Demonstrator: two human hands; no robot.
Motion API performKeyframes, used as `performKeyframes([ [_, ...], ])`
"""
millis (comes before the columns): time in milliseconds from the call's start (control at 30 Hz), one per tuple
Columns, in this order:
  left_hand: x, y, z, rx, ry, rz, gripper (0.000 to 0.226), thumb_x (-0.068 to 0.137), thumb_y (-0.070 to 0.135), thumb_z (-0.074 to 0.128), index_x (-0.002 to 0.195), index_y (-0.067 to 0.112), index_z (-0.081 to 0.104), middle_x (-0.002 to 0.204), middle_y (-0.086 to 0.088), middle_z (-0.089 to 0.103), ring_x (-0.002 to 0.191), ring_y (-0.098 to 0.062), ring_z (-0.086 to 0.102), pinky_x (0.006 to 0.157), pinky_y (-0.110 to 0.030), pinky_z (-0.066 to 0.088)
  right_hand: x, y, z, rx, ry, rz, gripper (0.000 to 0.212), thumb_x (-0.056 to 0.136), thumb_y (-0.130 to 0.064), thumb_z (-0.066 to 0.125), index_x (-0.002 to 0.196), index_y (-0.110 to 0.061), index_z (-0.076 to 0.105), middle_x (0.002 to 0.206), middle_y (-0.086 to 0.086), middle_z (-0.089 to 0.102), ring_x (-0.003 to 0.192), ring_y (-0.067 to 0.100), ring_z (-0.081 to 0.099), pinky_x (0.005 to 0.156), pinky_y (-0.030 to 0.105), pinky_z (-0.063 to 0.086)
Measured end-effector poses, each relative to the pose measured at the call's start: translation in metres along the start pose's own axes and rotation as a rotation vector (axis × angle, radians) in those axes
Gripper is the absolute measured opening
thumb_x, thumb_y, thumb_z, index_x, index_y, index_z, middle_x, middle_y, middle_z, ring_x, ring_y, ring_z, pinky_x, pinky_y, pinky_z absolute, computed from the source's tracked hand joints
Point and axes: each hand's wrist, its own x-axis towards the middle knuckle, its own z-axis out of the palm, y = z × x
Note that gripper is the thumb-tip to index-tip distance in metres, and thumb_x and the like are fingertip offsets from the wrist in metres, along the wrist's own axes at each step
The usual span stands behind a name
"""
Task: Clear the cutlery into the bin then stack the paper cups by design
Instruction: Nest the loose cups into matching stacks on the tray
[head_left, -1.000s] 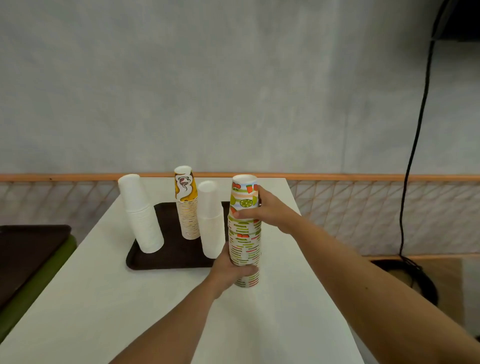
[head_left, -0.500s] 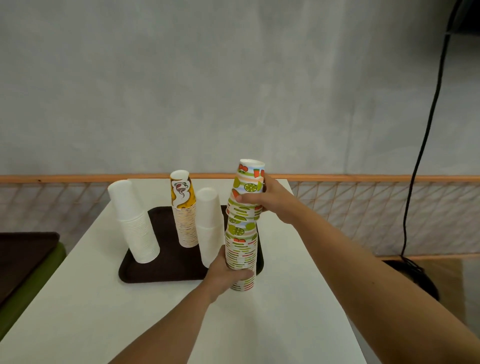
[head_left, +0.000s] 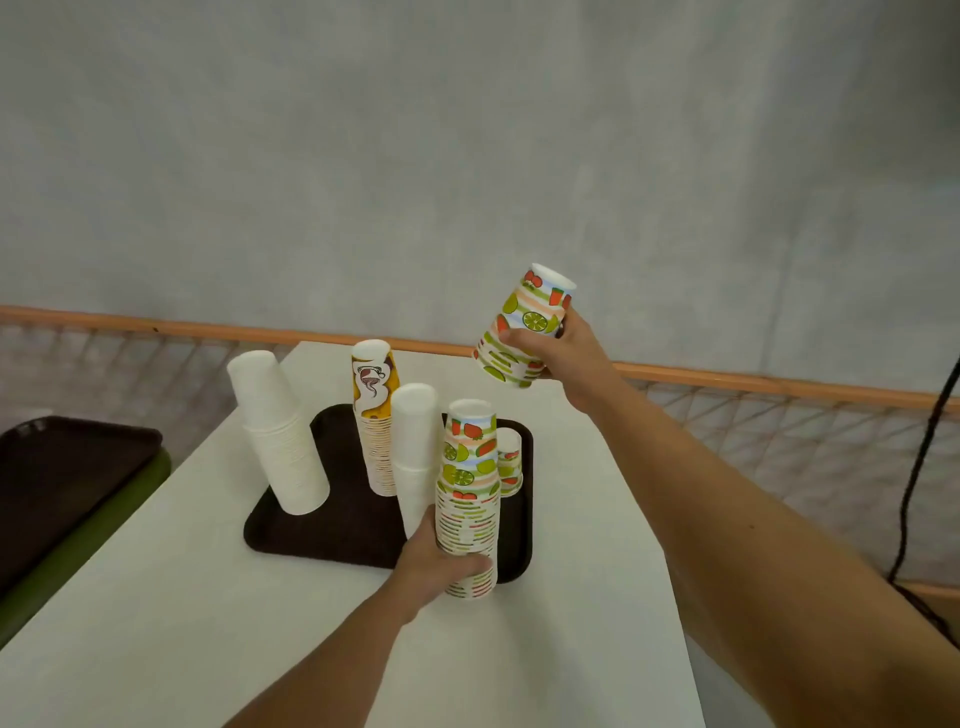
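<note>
L hand (head_left: 434, 564) grips base of fruit-print stack (head_left: 468, 499), upright at tray (head_left: 322, 527) near-right corner. R hand (head_left: 569, 358) holds fruit-print cups (head_left: 522, 332) tilted, aloft over tray's far-right corner; maybe several nested.

The tall stack of fruit-printed paper cups (head_left: 467, 499) is looking matt, the dark brown plastic tray (head_left: 332, 522) is showing a dull finish, and the white desk (head_left: 156, 623) is appearing smooth.

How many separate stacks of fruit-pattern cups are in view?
3. One tilted bunch is in the right hand; one tall stack stands gripped low by the left hand; one short stack stands on the brown tray behind it. Others could be hidden.
</note>
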Motion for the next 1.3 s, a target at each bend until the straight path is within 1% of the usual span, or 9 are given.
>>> performKeyframes([
  [200, 0.004, -0.001, 0.008, -0.041, 0.097, -0.026, 0.081, 0.063, 0.01, 0.084, 0.13, 0.028, 0.042, 0.122, 0.006, 0.059, 0.116, -0.016, 0.054, 0.103, -0.039, 0.042, 0.029, 0.056, -0.01, -0.08, 0.097, 0.068, 0.063, 0.066, -0.018, 0.083, 0.12, -0.014, 0.051, 0.115, 0.005, 0.064, 0.105, 0.021, 0.062, 0.094, 0.043, 0.051],
  [367, 0.008, 0.001, 0.015, -0.036, 0.143, -0.03, 0.081, 0.065, 0.011, 0.083, 0.131, 0.029, 0.041, 0.125, 0.006, 0.057, 0.117, -0.016, 0.053, 0.103, -0.039, 0.041, 0.03, 0.098, -0.009, -0.195, 0.081, 0.064, 0.061, 0.07, -0.017, 0.081, 0.121, -0.014, 0.049, 0.114, 0.003, 0.062, 0.1, 0.016, 0.059, 0.087, 0.03, 0.049],
  [500, 0.012, 0.006, 0.023, -0.039, 0.165, -0.03, 0.078, 0.067, 0.009, 0.082, 0.128, 0.031, 0.041, 0.119, 0.009, 0.057, 0.112, -0.011, 0.052, 0.097, -0.033, 0.041, 0.036, 0.131, -0.01, -0.297, -0.001, 0.073, 0.062, 0.071, -0.02, 0.081, 0.123, -0.012, 0.047, 0.12, 0.007, 0.061, 0.107, 0.023, 0.06, 0.093, 0.036, 0.05],
  [633, 0.016, 0.008, 0.027, -0.019, 0.179, -0.02, 0.077, 0.066, 0.01, 0.082, 0.126, 0.034, 0.04, 0.118, 0.012, 0.058, 0.111, -0.01, 0.054, 0.094, -0.029, 0.042, 0.041, 0.155, -0.012, -0.353, -0.033, 0.061, 0.06, 0.072, -0.02, 0.08, 0.121, -0.011, 0.047, 0.119, 0.009, 0.062, 0.107, 0.025, 0.06, 0.09, 0.034, 0.05],
  [767, 0.021, 0.009, 0.028, 0.001, 0.187, -0.02, 0.079, 0.066, 0.012, 0.083, 0.127, 0.035, 0.039, 0.123, 0.009, 0.058, 0.115, -0.011, 0.054, 0.096, -0.03, 0.043, 0.047, 0.173, -0.01, -0.362, -0.066, 0.105, 0.063, 0.071, -0.019, 0.081, 0.122, -0.011, 0.045, 0.121, 0.01, 0.06, 0.11, 0.026, 0.059, 0.094, 0.039, 0.05],
  [933, 0.025, 0.012, 0.028, -0.011, 0.192, -0.014, 0.078, 0.066, 0.009, 0.082, 0.124, 0.038, 0.039, 0.123, 0.009, 0.058, 0.115, -0.011, 0.053, 0.097, -0.031, 0.042, 0.045, 0.189, -0.012, -0.393, -0.153, 0.159, 0.068, 0.072, -0.018, 0.08, 0.127, -0.013, 0.04, 0.125, 0.012, 0.055, 0.114, 0.028, 0.054, 0.093, 0.037, 0.046],
  [1067, 0.028, 0.017, 0.031, -0.016, 0.177, -0.007, 0.08, 0.068, 0.007, 0.081, 0.128, 0.035, 0.037, 0.122, 0.011, 0.056, 0.115, -0.01, 0.051, 0.097, -0.03, 0.04, 0.042, 0.187, -0.018, -0.409, -0.192, 0.177, 0.075, 0.073, -0.029, 0.079, 0.133, -0.017, 0.036, 0.131, 0.011, 0.051, 0.119, 0.028, 0.051, 0.097, 0.039, 0.045],
  [1167, 0.029, 0.019, 0.035, -0.016, 0.168, -0.016, 0.082, 0.068, 0.008, 0.081, 0.132, 0.034, 0.036, 0.121, 0.012, 0.055, 0.115, -0.01, 0.05, 0.098, -0.032, 0.039, 0.042, 0.171, -0.026, -0.413, -0.203, 0.156, 0.067, 0.078, -0.024, 0.075, 0.134, -0.017, 0.039, 0.133, 0.011, 0.049, 0.122, 0.025, 0.048, 0.097, 0.034, 0.042],
  [1300, 0.026, 0.024, 0.04, -0.006, 0.153, -0.002, 0.078, 0.069, 0.009, 0.08, 0.127, 0.037, 0.036, 0.114, 0.018, 0.055, 0.113, -0.007, 0.049, 0.096, -0.03, 0.039, 0.04, 0.139, -0.037, -0.362, -0.149, 0.054, 0.039, 0.087, -0.011, 0.062, 0.124, -0.015, 0.05, 0.123, 0.006, 0.054, 0.113, 0.015, 0.048, 0.093, 0.027, 0.04],
])
